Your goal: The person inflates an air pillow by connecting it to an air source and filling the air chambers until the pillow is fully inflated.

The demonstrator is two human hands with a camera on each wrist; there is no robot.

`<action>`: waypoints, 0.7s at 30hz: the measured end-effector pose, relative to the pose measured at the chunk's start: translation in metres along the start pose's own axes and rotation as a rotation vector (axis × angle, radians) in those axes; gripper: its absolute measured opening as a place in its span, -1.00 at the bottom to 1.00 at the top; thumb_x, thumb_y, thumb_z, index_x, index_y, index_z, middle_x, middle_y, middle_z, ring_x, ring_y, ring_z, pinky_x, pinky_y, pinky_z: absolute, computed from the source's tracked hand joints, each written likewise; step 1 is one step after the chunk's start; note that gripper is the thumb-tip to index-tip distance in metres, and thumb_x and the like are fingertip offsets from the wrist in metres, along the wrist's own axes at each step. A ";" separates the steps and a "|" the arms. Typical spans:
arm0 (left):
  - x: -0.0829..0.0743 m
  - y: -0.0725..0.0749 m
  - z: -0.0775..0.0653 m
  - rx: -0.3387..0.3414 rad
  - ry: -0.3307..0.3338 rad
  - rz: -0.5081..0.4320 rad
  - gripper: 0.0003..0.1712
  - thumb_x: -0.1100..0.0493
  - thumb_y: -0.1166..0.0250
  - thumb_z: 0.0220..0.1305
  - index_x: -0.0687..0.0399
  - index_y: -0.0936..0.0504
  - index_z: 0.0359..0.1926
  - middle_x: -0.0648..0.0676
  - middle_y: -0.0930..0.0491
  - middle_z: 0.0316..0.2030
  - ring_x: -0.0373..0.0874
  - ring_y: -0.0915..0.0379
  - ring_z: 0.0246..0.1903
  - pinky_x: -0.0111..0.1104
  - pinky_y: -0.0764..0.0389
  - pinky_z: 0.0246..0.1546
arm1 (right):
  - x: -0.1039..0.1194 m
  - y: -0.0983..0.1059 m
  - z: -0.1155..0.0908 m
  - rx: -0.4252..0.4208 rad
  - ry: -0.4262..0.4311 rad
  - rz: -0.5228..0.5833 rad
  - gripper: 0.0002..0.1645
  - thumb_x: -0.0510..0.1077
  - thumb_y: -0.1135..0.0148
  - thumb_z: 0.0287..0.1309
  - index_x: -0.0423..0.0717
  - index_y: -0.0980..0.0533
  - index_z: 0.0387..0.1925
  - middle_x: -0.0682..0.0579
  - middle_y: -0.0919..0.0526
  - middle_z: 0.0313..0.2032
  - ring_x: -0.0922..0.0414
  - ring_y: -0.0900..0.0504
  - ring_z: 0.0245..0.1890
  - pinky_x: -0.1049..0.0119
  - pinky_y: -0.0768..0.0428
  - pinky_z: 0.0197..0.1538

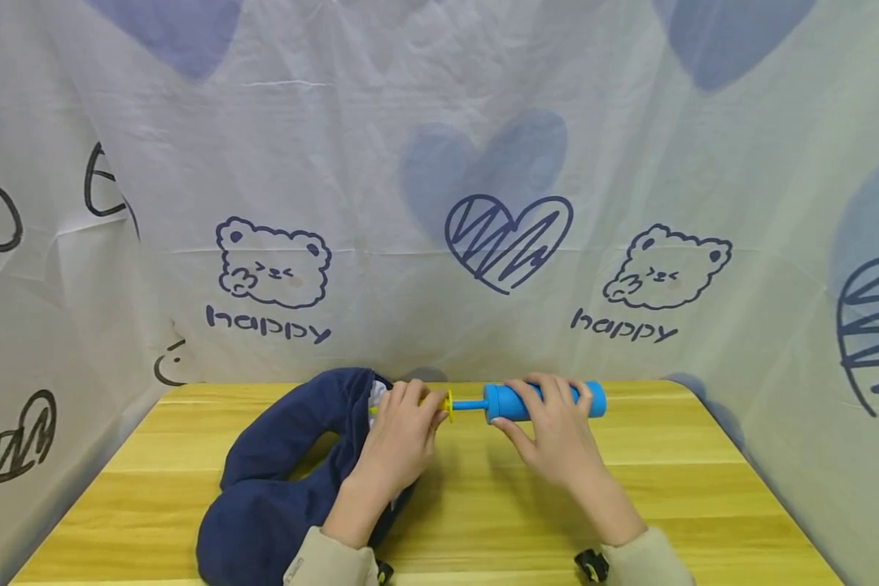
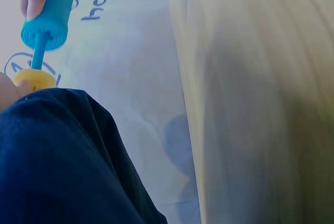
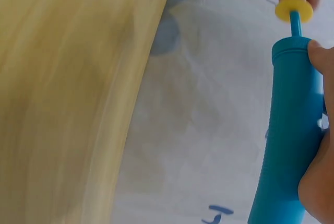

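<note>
A hand pump has a blue barrel [image 1: 509, 401], a thin blue rod [image 1: 470, 405] and a yellow flanged end [image 3: 294, 9]. My right hand [image 1: 553, 431] grips the barrel from above, thumb on the near side. With my left hand [image 1: 403, 435] I hold the pump's yellow end at the edge of a navy U-shaped neck pillow [image 1: 271, 488]. White material [image 1: 377, 394] shows at the pillow's opened end, beside the left fingers. Just how the yellow tip meets the pillow is hidden by the left hand. A short length of rod shows between barrel and flange.
The wooden table [image 1: 666, 472] has rounded far corners. A pale printed cloth [image 1: 381, 203] with hearts and bears hangs right behind its far edge and along both sides.
</note>
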State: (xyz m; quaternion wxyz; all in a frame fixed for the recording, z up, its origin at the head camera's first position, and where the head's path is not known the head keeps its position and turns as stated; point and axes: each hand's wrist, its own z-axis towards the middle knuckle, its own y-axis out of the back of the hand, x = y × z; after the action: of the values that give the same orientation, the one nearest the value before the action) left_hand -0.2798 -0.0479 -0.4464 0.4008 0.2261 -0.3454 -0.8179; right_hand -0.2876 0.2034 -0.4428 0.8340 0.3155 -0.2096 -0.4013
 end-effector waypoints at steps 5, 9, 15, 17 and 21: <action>0.009 0.004 -0.001 0.011 0.010 -0.016 -0.80 0.10 -0.19 0.56 0.05 -0.64 0.04 0.07 -0.50 -0.15 -0.01 -0.27 -0.25 -0.20 -0.29 -0.19 | -0.013 0.005 -0.001 0.028 -0.016 -0.009 -0.19 0.50 0.01 0.40 -0.02 -0.55 0.25 -0.18 -0.55 0.12 -0.17 -0.47 0.17 -0.36 -0.10 0.25; 0.015 0.009 -0.002 0.010 0.023 -0.034 -0.78 0.12 -0.21 0.55 0.07 -0.65 0.07 0.07 -0.51 -0.15 0.00 -0.28 -0.23 -0.19 -0.30 -0.17 | -0.021 0.009 -0.001 0.025 -0.019 -0.002 -0.25 0.44 -0.11 0.38 -0.02 -0.55 0.25 -0.18 -0.55 0.13 -0.17 -0.46 0.18 -0.35 -0.09 0.25; 0.025 0.014 -0.002 -0.002 0.030 -0.048 -0.76 0.14 -0.24 0.53 0.11 -0.67 0.09 0.06 -0.51 -0.17 -0.01 -0.29 -0.23 -0.18 -0.31 -0.16 | -0.032 0.016 -0.001 0.003 -0.024 0.005 -0.27 0.42 -0.13 0.39 -0.01 -0.54 0.25 -0.18 -0.55 0.13 -0.18 -0.46 0.18 -0.36 -0.09 0.25; 0.028 0.016 -0.003 -0.002 0.032 -0.051 -0.76 0.15 -0.23 0.53 0.11 -0.68 0.09 0.06 -0.51 -0.17 -0.01 -0.29 -0.23 -0.18 -0.31 -0.16 | -0.035 0.018 -0.002 0.001 -0.029 0.004 -0.28 0.42 -0.14 0.38 -0.01 -0.54 0.25 -0.19 -0.55 0.13 -0.19 -0.46 0.18 -0.36 -0.08 0.25; 0.032 0.020 -0.003 0.002 0.048 -0.064 -0.76 0.16 -0.23 0.53 0.12 -0.68 0.10 0.06 -0.51 -0.16 0.00 -0.28 -0.22 -0.18 -0.29 -0.15 | -0.038 0.021 -0.002 -0.001 -0.035 0.002 -0.28 0.40 -0.19 0.36 -0.02 -0.54 0.25 -0.20 -0.55 0.13 -0.20 -0.46 0.17 -0.36 -0.08 0.25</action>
State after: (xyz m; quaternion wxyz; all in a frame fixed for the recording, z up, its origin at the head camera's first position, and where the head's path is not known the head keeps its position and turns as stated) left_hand -0.2864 -0.0837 -0.4366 0.3824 0.2570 -0.3291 -0.8242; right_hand -0.2974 0.2447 -0.4331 0.8308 0.3078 -0.2241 -0.4060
